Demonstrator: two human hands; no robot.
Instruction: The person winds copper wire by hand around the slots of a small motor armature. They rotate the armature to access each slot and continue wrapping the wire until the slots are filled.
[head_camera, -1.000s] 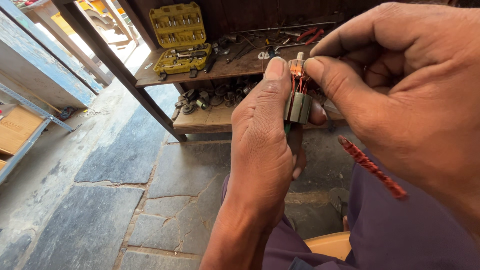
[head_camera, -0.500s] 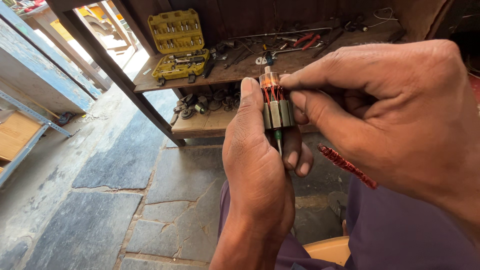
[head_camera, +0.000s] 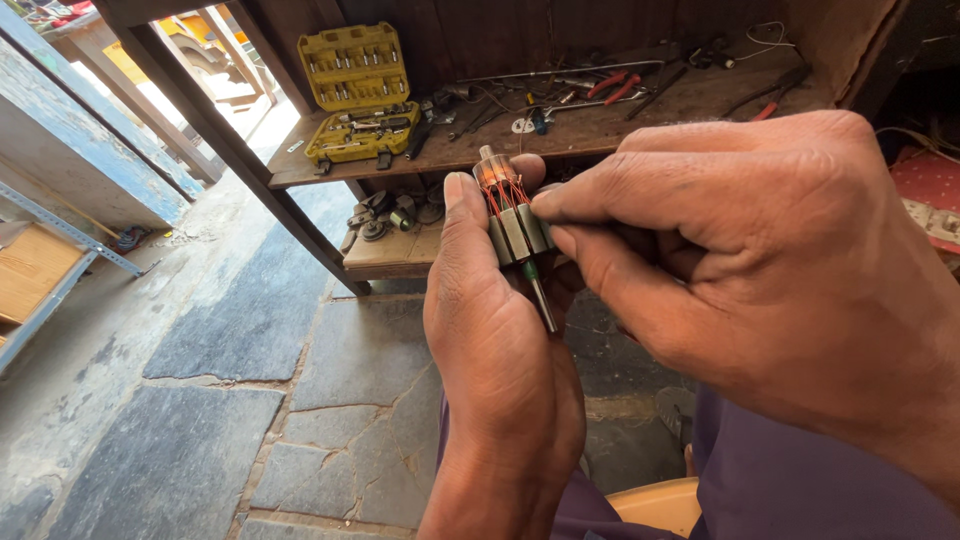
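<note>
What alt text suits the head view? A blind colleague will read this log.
Two bare hands hold a small motor armature with red copper windings and a steel shaft: the left hand grips it, the right hand pinches at the windings. Behind, a wooden workbench carries an open yellow socket set case and scattered tools.

Showing copper-orange at its top, with thin red wires running down to a grey-silver core and a dull steel shaft, a small motor armature (head_camera: 512, 215). Lying open on the far shelf, a bright yellow socket-set case (head_camera: 358, 92) lined with silvery bits. Glowing red among dark tools at far right, plier handles (head_camera: 620, 86). Weathering to flaking blue at left, a painted wall (head_camera: 70, 140). Paving the ground in blue-grey, cracked stone slabs (head_camera: 240, 330). Draping the near right in purple, trousers (head_camera: 790, 490).
</note>
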